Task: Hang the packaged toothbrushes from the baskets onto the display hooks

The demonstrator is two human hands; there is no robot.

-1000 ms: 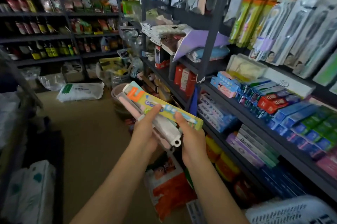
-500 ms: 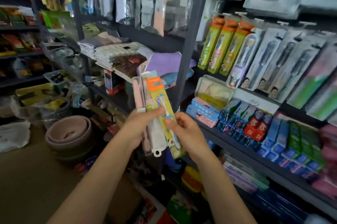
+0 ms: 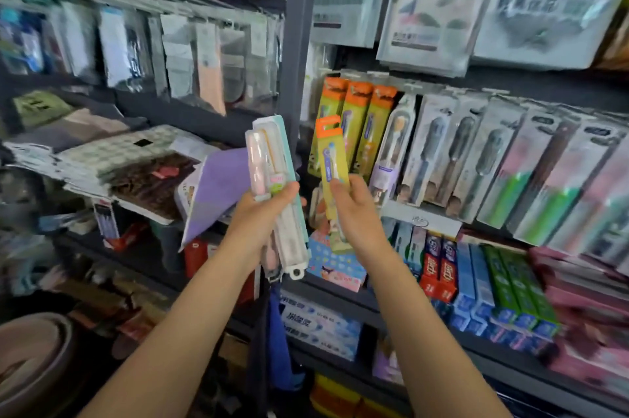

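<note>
A dark metal shelving unit [image 3: 292,53] fills the view; its upright post stands directly behind the fingers of the left hand. To the right of the right hand's fingertips, a row of hanging toothbrush packs [image 3: 469,159] runs along the display rail, with three orange-and-yellow packs [image 3: 357,125] just behind and above those fingertips. Below both hands, toothpaste boxes [image 3: 476,281] lie stacked on the shelf. A purple folded cloth [image 3: 218,193] rests on the shelf left of the left hand's fingers.

The left hand [image 3: 262,216] grips a bundle of packaged toothbrushes [image 3: 272,159], fingers curled round the middle of it; the packs stand nearly upright, extending above the fingertips and below the palm, where a white hang tab shows. The right hand [image 3: 354,210] pinches a single orange-topped toothbrush pack [image 3: 332,159] between thumb and fingers near its middle. This pack is upright, its orange header above the fingertips, just in front of the matching hung packs. The two hands are near each other but apart.
</note>
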